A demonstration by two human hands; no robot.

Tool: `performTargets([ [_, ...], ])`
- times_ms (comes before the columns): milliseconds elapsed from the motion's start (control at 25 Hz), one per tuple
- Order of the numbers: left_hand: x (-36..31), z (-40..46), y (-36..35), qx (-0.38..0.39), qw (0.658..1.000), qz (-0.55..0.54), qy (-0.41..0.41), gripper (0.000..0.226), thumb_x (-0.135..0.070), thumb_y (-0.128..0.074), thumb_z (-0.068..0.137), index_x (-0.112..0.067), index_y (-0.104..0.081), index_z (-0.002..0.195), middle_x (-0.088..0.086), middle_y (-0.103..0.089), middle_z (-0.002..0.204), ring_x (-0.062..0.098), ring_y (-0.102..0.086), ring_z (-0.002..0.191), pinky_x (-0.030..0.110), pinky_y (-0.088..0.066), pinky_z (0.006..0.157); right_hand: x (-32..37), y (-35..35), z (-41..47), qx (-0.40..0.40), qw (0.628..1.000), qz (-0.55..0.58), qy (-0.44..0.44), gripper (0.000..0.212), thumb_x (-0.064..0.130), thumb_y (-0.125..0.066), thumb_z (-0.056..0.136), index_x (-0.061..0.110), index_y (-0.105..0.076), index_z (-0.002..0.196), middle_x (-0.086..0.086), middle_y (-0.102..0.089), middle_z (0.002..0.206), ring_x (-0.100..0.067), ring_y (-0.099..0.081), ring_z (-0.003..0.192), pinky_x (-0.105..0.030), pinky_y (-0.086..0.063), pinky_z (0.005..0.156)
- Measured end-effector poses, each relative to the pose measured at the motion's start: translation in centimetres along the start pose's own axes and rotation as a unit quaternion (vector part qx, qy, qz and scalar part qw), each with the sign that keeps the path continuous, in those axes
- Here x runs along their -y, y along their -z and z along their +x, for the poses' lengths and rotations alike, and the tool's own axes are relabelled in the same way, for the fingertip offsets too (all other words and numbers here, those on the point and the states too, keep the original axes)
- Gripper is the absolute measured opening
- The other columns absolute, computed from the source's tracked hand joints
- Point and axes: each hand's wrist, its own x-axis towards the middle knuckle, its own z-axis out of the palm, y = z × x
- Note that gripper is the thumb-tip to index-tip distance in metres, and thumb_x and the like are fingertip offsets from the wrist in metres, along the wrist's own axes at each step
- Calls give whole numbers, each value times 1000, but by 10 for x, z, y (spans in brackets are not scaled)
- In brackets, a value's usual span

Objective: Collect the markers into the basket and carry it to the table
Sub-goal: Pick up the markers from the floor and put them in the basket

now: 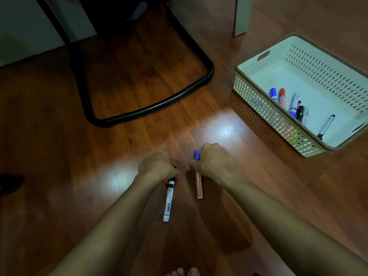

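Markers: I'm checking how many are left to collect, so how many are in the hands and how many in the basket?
In the left hand: 1 black-capped marker
In the right hand: 1 blue-capped marker
In the basket: about 7, some overlapping
Total: about 9

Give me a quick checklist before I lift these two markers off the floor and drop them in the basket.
1. Left hand closed on the white marker with the black cap: ok, fingers wrapped at the cap end.
2. Right hand closed on the pink marker with the blue cap: ok.
3. Both markers clear of the floor: cannot tell.
4. Basket upright with open room inside: ok, several markers lie along its near wall, the rest is bare.
5. Path to the basket unobstructed: ok, the black chair base sits off to the left.
6. Other loose markers left on the floor: none in view.
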Motion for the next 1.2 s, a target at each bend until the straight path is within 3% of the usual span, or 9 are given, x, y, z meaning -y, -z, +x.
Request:
performTargets([
  [80,-7,1,0,-32,999,4,-7,32,-30,-74,74,-15,-54,53,0,-54,56,17,-52,54,25,-36,51,-10,9,1,-17,999,-20,-20,41,37,-64,92,6,-63,119,-15,-64,120,-34,-60,114,-32,-39,78],
  [200,-24,2,2,-69,997,-11,-27,32,-33,-73,73,-15,-55,54,3,-60,62,24,-65,63,25,-38,51,-28,14,3,-64,996,-55,-36,37,38,-66,88,10,-65,111,-13,-66,117,-34,-63,108,-31,-37,74],
  [320,-52,2,7,-98,993,-26,-68,35,-35,-73,72,-13,-54,53,6,-65,67,26,-65,66,26,-43,51,-49,25,-1,-135,988,-58,-47,28,41,-67,81,15,-60,87,-11,-70,104,-33,-66,95,-30,-36,66],
  [440,-96,-1,25,-137,982,-53,-116,33,-39,-73,71,-10,-60,61,8,-72,77,30,-69,79,36,-58,70,-66,58,-6,-177,981,-3,-76,36,44,-69,76,10,-65,86,-15,-69,94,-36,-67,93,-31,-37,65],
  [600,-176,-7,63,-195,948,-99,-232,28,-37,-72,72,-11,-62,66,6,-73,79,28,-68,88,31,-54,79,-94,119,-21,-276,953,96,-86,38,42,-68,71,8,-55,59,-7,-54,57,-32,-59,62,-28,-33,50],
  [680,-220,-12,81,-216,928,-101,-288,30,-38,-71,72,-7,-67,72,7,-74,83,27,-67,89,32,-51,77,-113,151,-24,-328,930,125,-111,36,42,-69,71,8,-64,61,-6,-57,55,-26,-58,56,-29,-36,47],
  [840,-297,-7,92,-222,909,-69,-347,33,-40,-71,72,-8,-74,81,9,-74,90,29,-67,92,37,-56,80,-163,198,-14,-366,904,124,-182,39,45,-70,67,6,-73,69,-9,-67,60,-27,-68,60,-36,-58,61],
  [1040,-351,19,70,-218,902,-37,-371,21,-37,-67,80,-18,-61,76,8,-73,85,26,-67,81,38,-58,76,-206,204,8,-361,897,111,-230,40,49,-73,77,9,-75,75,-6,-71,67,-23,-68,64,-32,-55,58],
  [1200,-356,40,58,-225,893,19,-389,35,-39,-57,89,-9,-70,99,11,-71,114,32,-61,109,41,-49,89,-222,195,2,-365,888,148,-237,39,48,-73,80,9,-77,79,-2,-72,68,-22,-69,66,-35,-59,67],
])
